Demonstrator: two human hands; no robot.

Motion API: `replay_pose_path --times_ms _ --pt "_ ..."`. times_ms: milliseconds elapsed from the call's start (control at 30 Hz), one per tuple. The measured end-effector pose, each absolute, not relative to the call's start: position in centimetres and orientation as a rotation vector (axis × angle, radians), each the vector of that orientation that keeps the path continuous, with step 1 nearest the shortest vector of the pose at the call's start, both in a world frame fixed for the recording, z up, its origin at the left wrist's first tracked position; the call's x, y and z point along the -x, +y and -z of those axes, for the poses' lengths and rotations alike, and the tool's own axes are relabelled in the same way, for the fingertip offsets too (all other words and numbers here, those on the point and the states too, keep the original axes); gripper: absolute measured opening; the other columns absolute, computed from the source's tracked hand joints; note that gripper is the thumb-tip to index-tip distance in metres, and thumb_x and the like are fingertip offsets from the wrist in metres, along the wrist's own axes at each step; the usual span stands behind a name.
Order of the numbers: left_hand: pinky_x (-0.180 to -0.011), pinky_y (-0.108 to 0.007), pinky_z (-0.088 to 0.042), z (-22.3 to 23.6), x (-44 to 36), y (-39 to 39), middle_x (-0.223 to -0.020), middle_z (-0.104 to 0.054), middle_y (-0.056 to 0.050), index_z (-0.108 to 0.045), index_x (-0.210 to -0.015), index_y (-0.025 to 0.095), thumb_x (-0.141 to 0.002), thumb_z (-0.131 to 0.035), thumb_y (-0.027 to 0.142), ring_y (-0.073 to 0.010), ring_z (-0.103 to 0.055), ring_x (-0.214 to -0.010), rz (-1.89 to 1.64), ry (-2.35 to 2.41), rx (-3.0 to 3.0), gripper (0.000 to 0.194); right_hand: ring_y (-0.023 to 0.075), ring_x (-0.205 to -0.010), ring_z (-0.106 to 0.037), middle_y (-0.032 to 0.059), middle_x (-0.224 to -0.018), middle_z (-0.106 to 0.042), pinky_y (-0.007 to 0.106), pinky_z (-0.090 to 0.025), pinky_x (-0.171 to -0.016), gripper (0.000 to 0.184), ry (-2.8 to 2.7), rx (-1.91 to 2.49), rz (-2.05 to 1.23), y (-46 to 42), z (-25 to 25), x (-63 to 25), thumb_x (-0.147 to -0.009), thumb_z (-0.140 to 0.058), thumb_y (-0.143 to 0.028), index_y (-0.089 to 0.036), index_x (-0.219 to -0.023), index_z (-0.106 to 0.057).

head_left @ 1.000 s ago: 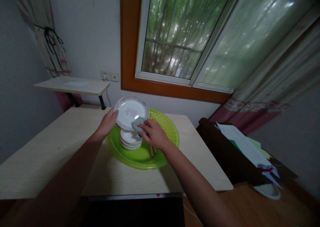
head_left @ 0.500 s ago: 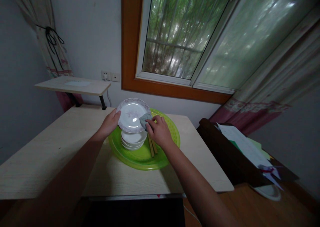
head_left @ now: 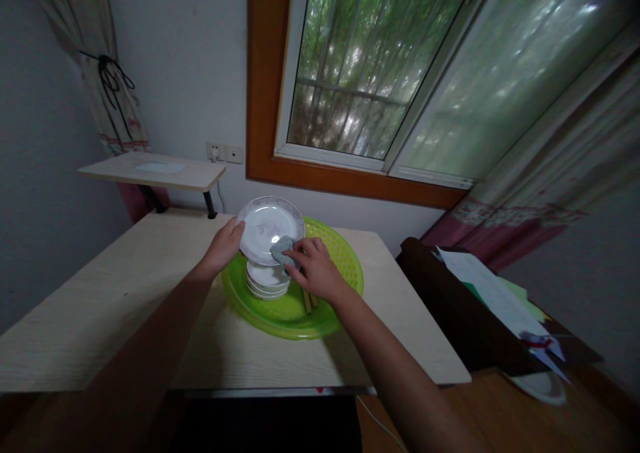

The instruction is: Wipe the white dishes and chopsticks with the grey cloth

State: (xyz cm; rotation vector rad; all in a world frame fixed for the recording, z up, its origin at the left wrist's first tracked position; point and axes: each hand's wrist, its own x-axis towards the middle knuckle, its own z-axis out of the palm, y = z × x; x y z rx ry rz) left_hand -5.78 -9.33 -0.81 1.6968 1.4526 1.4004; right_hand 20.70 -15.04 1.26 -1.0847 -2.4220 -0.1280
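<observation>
My left hand [head_left: 223,245] grips the left rim of a white plate [head_left: 263,225] with a patterned border, held tilted toward me. Pinched in my right hand [head_left: 316,266] is a grey-green cloth [head_left: 283,249], which rests against the plate's lower right part. Below the plate stands a stack of small white bowls [head_left: 267,282], partly covered by it. They sit in a round green plastic basin [head_left: 280,325]. Beside the stack lie wooden chopsticks [head_left: 307,301], their upper ends hidden behind my right hand.
The basin stands on a pale wooden desk [head_left: 165,266]. A small raised shelf [head_left: 175,178] is at the desk's back left. Behind are a wall socket [head_left: 223,152] and a window [head_left: 370,73]. Right of the desk, papers [head_left: 485,280] lie on a dark brown surface.
My right hand moved the cloth rightward along the plate's lower edge, then back left and slightly down. My left hand keeps its hold on the plate, and the view has shifted slightly.
</observation>
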Motion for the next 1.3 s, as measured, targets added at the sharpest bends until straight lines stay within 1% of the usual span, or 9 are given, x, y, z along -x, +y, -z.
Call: replay_pose_path --times_ms 133,300,500,733,933,1033,1133,1300 --pt "-0.098 -0.042 -0.049 0.48 5.71 -9.61 -0.114 -0.071 -0.015 -0.064 -0.121 0.013 -0.094 -0.038 0.052 -0.0290 -0.066 -0.106 -1.382 1.452 -1.720 0.054 0.0275 -0.113 -0.043 0.0089 -0.117 -0.058 0.044 -0.038 -0.098 0.035 -2.423 1.109 0.136 -14.98 -1.13 -20.69 -0.095 -0.059 -0.039 -0.028 -0.127 -0.067" --pt "-0.095 -0.043 -0.050 0.30 5.60 -9.75 -0.111 -0.071 -0.014 -0.064 -0.122 0.013 -0.094 -0.038 0.052 -0.0292 -0.066 -0.103 -1.376 1.456 -1.710 0.055 0.0290 -0.114 -0.042 0.0090 -0.119 -0.059 0.046 -0.038 -0.100 0.031 -2.326 1.220 0.213 -14.72 -1.16 -20.86 -0.095 -0.058 -0.036 -0.027 -0.122 -0.070" --pt "-0.094 -0.043 -0.050 0.25 5.69 -9.77 -0.114 -0.071 -0.013 -0.063 -0.126 0.014 -0.093 -0.039 0.054 -0.0296 -0.066 -0.104 -1.356 1.441 -1.708 0.057 0.0303 -0.115 -0.041 0.0105 -0.122 -0.059 0.047 -0.039 -0.100 0.033 -2.194 1.345 0.301 -14.56 -1.31 -20.87 -0.096 -0.056 -0.031 -0.026 -0.126 -0.067" --pt "-0.094 -0.043 -0.050 0.45 5.91 -9.62 -0.114 -0.071 -0.014 -0.063 -0.127 0.013 -0.095 -0.037 0.054 -0.0292 -0.066 -0.101 -1.343 1.436 -1.727 0.058 0.0295 -0.113 -0.044 0.0110 -0.120 -0.059 0.046 -0.042 -0.100 0.032 -2.230 1.274 0.278 -14.46 -1.05 -20.86 -0.095 -0.056 -0.030 -0.024 -0.125 -0.068" --pt "-0.096 -0.042 -0.048 0.21 5.90 -9.73 -0.117 -0.069 -0.014 -0.062 -0.127 0.012 -0.095 -0.037 0.052 -0.0296 -0.064 -0.106 -1.347 1.440 -1.737 0.057 0.0284 -0.111 -0.047 0.0116 -0.118 -0.059 0.045 -0.045 -0.100 0.032 -2.289 1.150 0.260 -14.34 -1.01 -20.81 -0.096 -0.055 -0.027 -0.021 -0.124 -0.068" --pt "-0.094 -0.041 -0.049 0.07 5.86 -9.80 -0.113 -0.070 -0.013 -0.063 -0.126 0.012 -0.095 -0.037 0.053 -0.0291 -0.065 -0.102 -1.339 1.443 -1.724 0.057 0.0283 -0.111 -0.048 0.0118 -0.118 -0.059 0.045 -0.046 -0.100 0.032 -2.300 1.128 0.256 -14.30 -1.04 -20.82 -0.096 -0.055 -0.027 -0.020 -0.124 -0.068" --pt "-0.091 -0.041 -0.050 0.02 5.84 -9.80 -0.107 -0.072 -0.012 -0.063 -0.124 0.013 -0.095 -0.037 0.053 -0.0283 -0.066 -0.097 -1.337 1.449 -1.717 0.057 0.0288 -0.112 -0.048 0.0123 -0.122 -0.059 0.047 -0.047 -0.100 0.032 -2.297 1.123 0.259 -14.28 -1.09 -20.85 -0.096 -0.055 -0.027 -0.020 -0.124 -0.068" --pt "-0.093 -0.040 -0.050 -0.04 5.76 -9.81 -0.107 -0.071 -0.013 -0.064 -0.121 0.012 -0.094 -0.038 0.052 -0.0280 -0.065 -0.100 -1.348 1.463 -1.723 0.054 0.0290 -0.118 -0.049 0.0112 -0.131 -0.059 0.048 -0.047 -0.102 0.032 -2.302 1.100 0.223 -14.38 -1.12 -20.94 -0.096 -0.057 -0.028 -0.021 -0.126 -0.066"
